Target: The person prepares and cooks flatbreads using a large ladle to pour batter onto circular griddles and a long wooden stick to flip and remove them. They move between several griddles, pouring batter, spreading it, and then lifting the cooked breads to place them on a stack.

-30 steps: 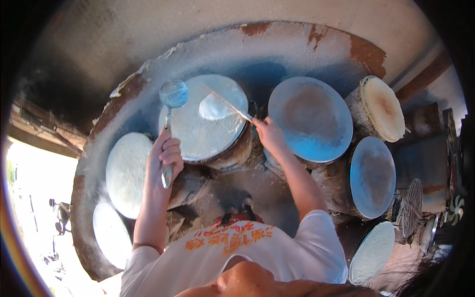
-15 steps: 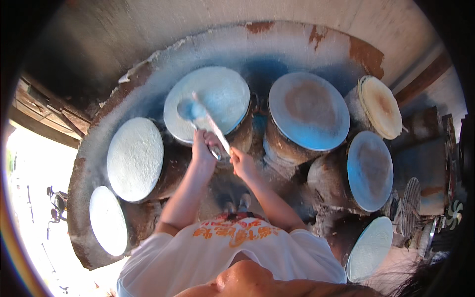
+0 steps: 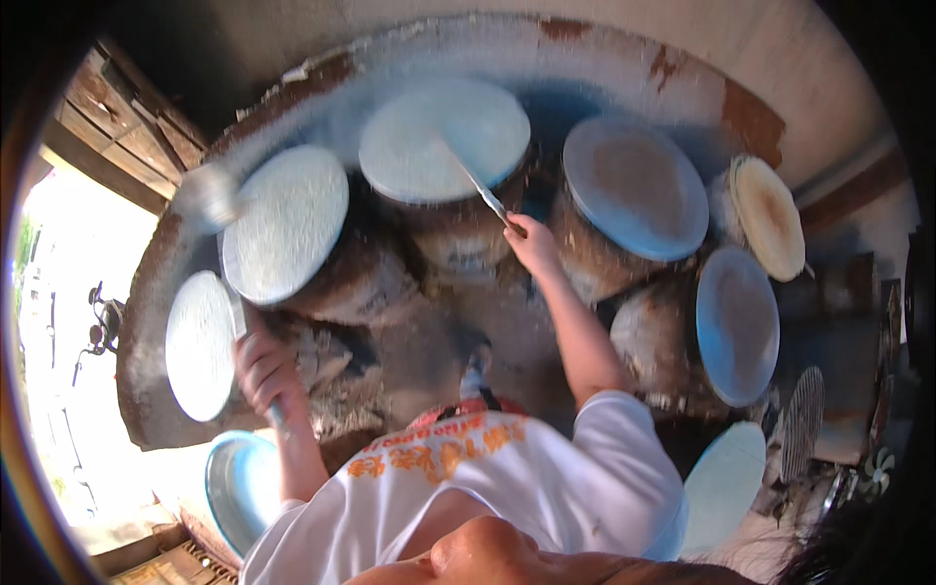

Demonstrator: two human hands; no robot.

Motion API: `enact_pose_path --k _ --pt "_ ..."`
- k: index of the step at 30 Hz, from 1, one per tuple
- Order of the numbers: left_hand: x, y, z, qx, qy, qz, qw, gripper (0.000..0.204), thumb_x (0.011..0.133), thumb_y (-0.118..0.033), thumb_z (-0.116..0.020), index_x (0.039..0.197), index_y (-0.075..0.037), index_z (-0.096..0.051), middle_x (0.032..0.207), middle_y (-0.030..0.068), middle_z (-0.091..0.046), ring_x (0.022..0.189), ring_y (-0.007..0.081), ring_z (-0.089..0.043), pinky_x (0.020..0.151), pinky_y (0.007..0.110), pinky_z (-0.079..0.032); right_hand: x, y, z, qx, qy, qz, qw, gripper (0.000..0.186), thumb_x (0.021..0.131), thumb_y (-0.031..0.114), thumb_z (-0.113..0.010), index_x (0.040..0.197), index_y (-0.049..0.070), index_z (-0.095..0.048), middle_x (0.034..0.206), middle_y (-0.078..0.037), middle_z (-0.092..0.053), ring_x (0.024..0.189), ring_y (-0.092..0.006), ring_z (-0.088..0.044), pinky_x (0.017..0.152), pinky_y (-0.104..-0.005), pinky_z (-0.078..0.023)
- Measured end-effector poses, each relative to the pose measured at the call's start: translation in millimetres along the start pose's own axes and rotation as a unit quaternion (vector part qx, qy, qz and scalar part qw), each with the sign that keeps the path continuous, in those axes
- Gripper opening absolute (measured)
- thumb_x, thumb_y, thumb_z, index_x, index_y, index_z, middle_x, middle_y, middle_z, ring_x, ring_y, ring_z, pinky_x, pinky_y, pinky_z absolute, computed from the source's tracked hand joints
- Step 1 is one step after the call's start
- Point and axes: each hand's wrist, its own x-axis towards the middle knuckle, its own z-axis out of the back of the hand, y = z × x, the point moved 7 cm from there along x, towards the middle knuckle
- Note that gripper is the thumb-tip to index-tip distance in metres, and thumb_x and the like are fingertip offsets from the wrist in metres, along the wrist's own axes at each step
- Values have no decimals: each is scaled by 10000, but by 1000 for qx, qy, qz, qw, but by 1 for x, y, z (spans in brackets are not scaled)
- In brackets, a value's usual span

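Observation:
My left hand (image 3: 261,369) grips the handle of a metal ladle (image 3: 207,195) whose bowl hangs at the left rim of a round steaming drum covered in white batter (image 3: 288,219). My right hand (image 3: 531,242) holds a thin flat stick (image 3: 473,180) that reaches onto the white top of the middle drum (image 3: 444,136). Several cloth-topped drums stand in an arc before me. I wear a white shirt with orange print.
A bluish drum (image 3: 634,185) and another (image 3: 736,327) stand to the right, with a tan lid (image 3: 768,216) beyond. A white drum (image 3: 198,341) sits at the far left, a pale blue disc (image 3: 239,483) below it. A fan (image 3: 801,424) stands at the right.
My hands have parted: the left swung the ladle left and down to the left drum's rim. The right moved right, its stick now laid over the middle drum.

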Motion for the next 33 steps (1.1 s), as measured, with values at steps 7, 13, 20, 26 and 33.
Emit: enact_pose_path --k 7,13,20,26,33 --pt "-321 -172 -119 311 -184 -365 858 319 942 -163 -424 624 -154 -399 492 -21 -352 317 106 -353 297 302 -382 -358 -76 -3 -14 180 -176 968 298 813 225 -684 1016 8 -665 898 -133 -694 835 -226 -672 748 -336 -505" --pt "-564 -325 -37 161 -601 -546 561 354 925 -142 -443 574 -144 -401 450 -29 -363 317 111 -391 321 303 -418 -522 -182 17 -300 141 -242 912 272 835 277 -584 750 22 -626 718 -199 -621 721 -391 -622 651 -470 -488" --pt "-570 -312 112 261 -710 -380 533 320 785 -31 -460 493 -146 -393 428 -19 -415 354 125 -465 387 253 -493 -581 -359 103 -501 306 -333 738 221 880 198 -508 962 110 -693 1240 -64 -532 1157 -291 -497 808 -429 -501" --pt "-578 -304 109 256 -734 -347 525 309 751 -33 -525 526 -147 -345 477 -3 -410 414 117 -474 439 249 -505 -610 -464 99 -562 450 -315 619 280 889 188 -488 1087 163 -684 1261 24 -489 1212 -233 -406 924 -392 -437" --pt "-572 -282 116 225 -734 -337 545 359 827 -90 -524 531 -152 -331 474 -17 -391 421 107 -460 451 235 -491 -603 -469 103 -566 440 -344 606 325 913 222 -439 1150 177 -657 1316 11 -497 1259 -231 -379 913 -345 -427"
